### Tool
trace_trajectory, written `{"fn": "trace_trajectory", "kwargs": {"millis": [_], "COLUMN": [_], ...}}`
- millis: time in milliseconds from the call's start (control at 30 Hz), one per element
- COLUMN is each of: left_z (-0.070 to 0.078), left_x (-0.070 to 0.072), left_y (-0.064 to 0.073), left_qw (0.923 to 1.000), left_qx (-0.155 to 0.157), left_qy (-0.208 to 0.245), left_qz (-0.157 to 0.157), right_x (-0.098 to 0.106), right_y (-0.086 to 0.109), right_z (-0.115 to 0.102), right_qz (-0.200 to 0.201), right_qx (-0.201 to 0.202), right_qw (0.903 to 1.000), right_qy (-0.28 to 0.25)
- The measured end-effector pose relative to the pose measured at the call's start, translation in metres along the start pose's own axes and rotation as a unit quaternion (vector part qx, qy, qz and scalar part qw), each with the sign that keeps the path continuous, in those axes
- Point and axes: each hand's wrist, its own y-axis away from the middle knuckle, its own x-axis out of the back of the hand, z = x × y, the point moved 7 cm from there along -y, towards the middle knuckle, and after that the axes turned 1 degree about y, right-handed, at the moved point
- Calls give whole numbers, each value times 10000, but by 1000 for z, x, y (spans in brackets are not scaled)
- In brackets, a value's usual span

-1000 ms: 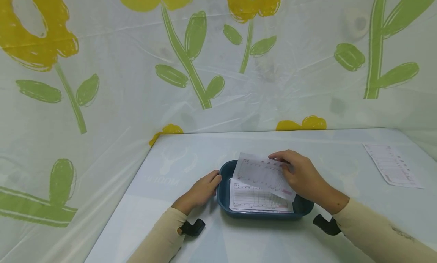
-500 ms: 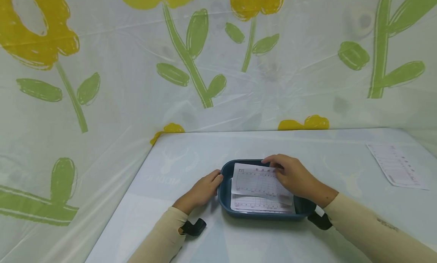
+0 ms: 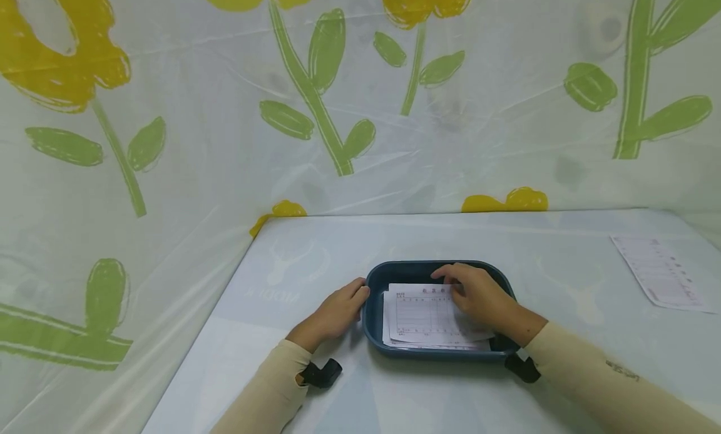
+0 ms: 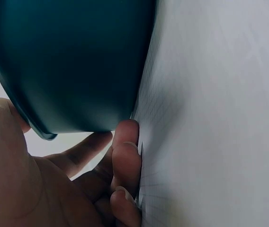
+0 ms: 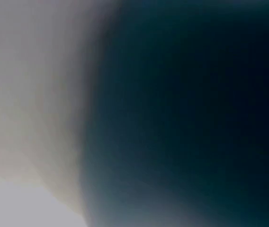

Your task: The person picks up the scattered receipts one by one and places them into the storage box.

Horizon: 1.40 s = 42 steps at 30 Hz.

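We see the L hand (image 3: 338, 309) holding the end of the blue tray (image 3: 434, 356) on the tabletop (image 3: 541, 246), prob. to keep it steady, w/ the R hand (image 3: 483, 297) over the paper slips (image 3: 419, 316) inside, but can't tell if its fingers (image 3: 446, 270) pinch any.

Looking forward and down from the head, well back from the tray (image 3: 439, 356), framed right of centre in the lower half. From the left wrist, peering sideways along the tabletop (image 4: 219, 118), very near the tray's outer wall at upper left and the left hand (image 4: 44, 189) at lower left. Shared by these two: that hand and tray end. From the right wrist, close against a dark teal surface (image 5: 186, 113), badly blurred, filling the frame's right.
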Motion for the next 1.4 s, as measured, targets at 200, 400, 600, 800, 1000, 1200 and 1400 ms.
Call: {"fn": "trace_trajectory", "kwargs": {"millis": [200,400,600,800,1000,1200,1400], "left_z": [1,1,0,2,3,1,-2], "left_x": [1,2,2,2,2,1,-1], "left_y": [-1,-1,-2,-1,-2,-1,-2], "left_qw": [10000,10000,10000,10000,9999,10000,10000], "left_qx": [-50,21,27,-36,-34,-30,26], "left_qy": [-21,-31,-36,-48,-57,-34,21], "left_qz": [43,68,61,46,76,47,6], "right_x": [-9,-16,-20,-19,-18,-20,-21], "right_y": [-2,-1,1,2,3,3,5], "right_z": [3,4,4,2,2,2,1], "right_qz": [-264,-587,-869,-856,-800,-786,-796], "right_qx": [-295,-483,-606,-493,-433,-421,-424], "right_qw": [9989,9939,9883,9865,9858,9848,9845], "right_qy": [253,802,1102,1305,1414,1493,1507]}}
